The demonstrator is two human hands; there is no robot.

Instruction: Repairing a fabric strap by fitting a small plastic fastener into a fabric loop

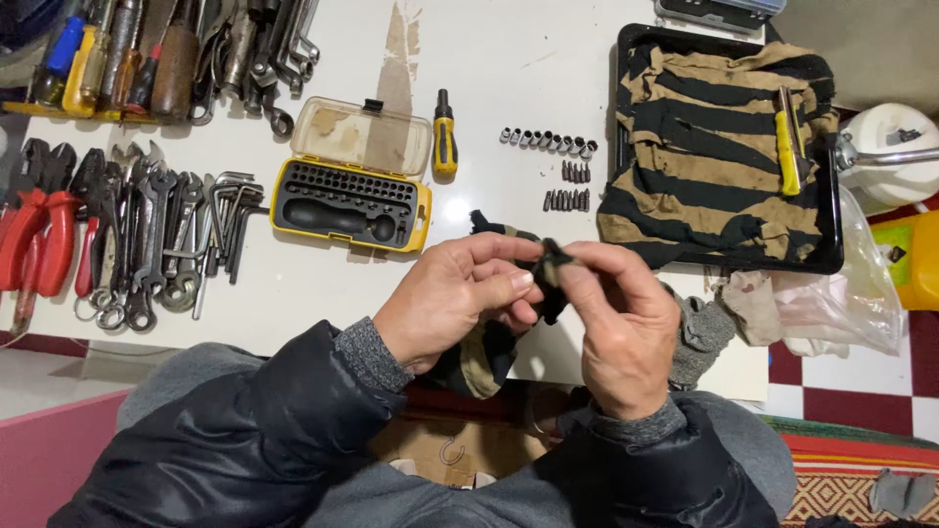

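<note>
Table: a white table [489, 59] carries all the tools; the person sits at its near edge.
Tray: a black tray [831, 256] at the right holds a big striped cloth [714, 166], tan and black, with a yellow-handled tool [786, 152] lying on top.
Hand tools: red-handled pliers [44, 230], spanners [156, 244] and hex keys [235, 210] lie in a row at the left.
Bit case: a yellow case [350, 203] stands open, its clear lid [362, 135] folded back; a small screwdriver [445, 137] lies just beside it.
Bits: small sockets [548, 140] and driver bits [567, 200] are lined up between the case and the tray.
Left hand: the left hand [455, 298] is curled, the thumb and forefinger [504, 246] pinched on a small striped rag [489, 347] (it hangs down under the hands).
Right hand: the right hand [621, 328] meets the left one, its fingertips [572, 269] closed on the dark top fold of the same rag.
Inside the rag: I cannot tell if something is wrapped there.
Place: the rag is held above the near table edge, in front of the case.
</note>
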